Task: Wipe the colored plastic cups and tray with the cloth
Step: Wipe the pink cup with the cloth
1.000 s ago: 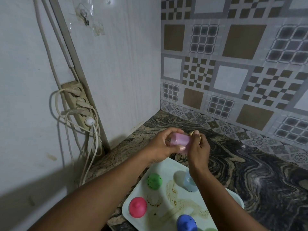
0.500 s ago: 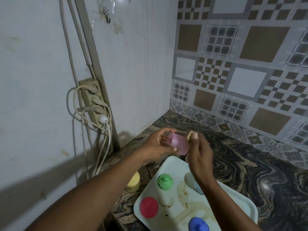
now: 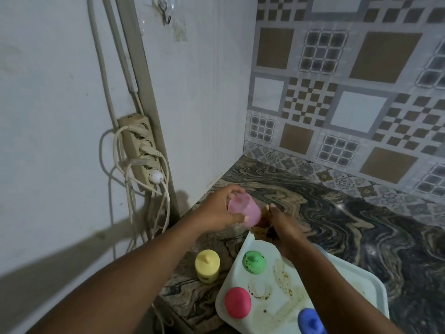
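Observation:
My left hand [image 3: 216, 208] grips a pink plastic cup [image 3: 244, 211] above the counter, base turned toward me. My right hand [image 3: 281, 227] sits just right of the cup and holds a crumpled brownish cloth [image 3: 262, 225] against the cup's mouth end. Below them lies a pale stained tray [image 3: 346, 280]. On the tray stand upside-down cups: green [image 3: 254, 262], red [image 3: 238, 305] and blue [image 3: 310, 321]. A yellow cup [image 3: 207, 265] stands upside down on the counter, left of the tray.
The dark marbled counter [image 3: 349, 225] runs into a corner between a white wall and a patterned tile wall. A power strip [image 3: 139, 150] with several plugs and dangling cables hangs on the white wall at left.
The view has shifted, bringing the yellow cup into sight. My left hand has turned the pink cup so its base faces me, and my right hand has dropped lower beside it.

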Available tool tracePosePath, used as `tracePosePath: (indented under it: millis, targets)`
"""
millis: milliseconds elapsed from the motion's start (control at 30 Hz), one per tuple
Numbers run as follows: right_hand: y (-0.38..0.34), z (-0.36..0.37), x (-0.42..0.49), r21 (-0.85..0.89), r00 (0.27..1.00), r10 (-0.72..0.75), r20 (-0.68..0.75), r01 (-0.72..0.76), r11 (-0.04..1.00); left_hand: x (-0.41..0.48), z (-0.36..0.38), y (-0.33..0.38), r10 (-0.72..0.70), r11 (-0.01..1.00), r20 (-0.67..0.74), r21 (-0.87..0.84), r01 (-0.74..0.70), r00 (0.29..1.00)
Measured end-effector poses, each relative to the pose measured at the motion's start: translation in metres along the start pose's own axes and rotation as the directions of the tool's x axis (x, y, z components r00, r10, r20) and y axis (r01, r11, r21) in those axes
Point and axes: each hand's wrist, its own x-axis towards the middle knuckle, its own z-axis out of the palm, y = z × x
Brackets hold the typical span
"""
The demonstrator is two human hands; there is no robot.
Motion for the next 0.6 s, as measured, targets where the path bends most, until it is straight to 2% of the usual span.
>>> tracePosePath:
  millis: [100, 200, 300, 400, 500, 600]
  targets:
    - [0.013, -0.003, 0.001, 0.039, 0.998, 0.063, -0.007, -0.062, 0.997, 0.003, -0.002, -0.032, -0.055, 0.972, 0.037, 0.229, 0.045, 0.998]
    - [0.028, 0.005, -0.002, 0.059, 0.996, 0.081, 0.034, -0.083, 0.995, 0.002, 0.012, -0.064, -0.179, 0.931, 0.105, 0.34, 0.134, 0.978]
    - [0.044, 0.017, -0.008, -0.069, 0.998, 0.069, 0.012, -0.068, 0.995, 0.004, 0.028, -0.083, -0.209, 0.894, 0.137, 0.428, 0.133, 0.968]
    - [0.064, 0.022, -0.008, -0.19, 0.991, 0.1, -0.092, -0.116, 0.975, 0.011, 0.039, -0.092, -0.216, 0.877, 0.157, 0.465, 0.121, 0.964]
    - [0.07, 0.022, -0.014, -0.044, 0.968, 0.204, -0.148, -0.212, 0.976, 0.016, 0.044, -0.099, -0.184, 0.875, 0.192, 0.478, 0.072, 0.964]
    - [0.058, 0.015, -0.022, 0.166, 0.962, 0.243, -0.124, -0.222, 0.961, 0.016, 0.041, -0.096, -0.153, 0.864, 0.215, 0.502, 0.025, 0.964]
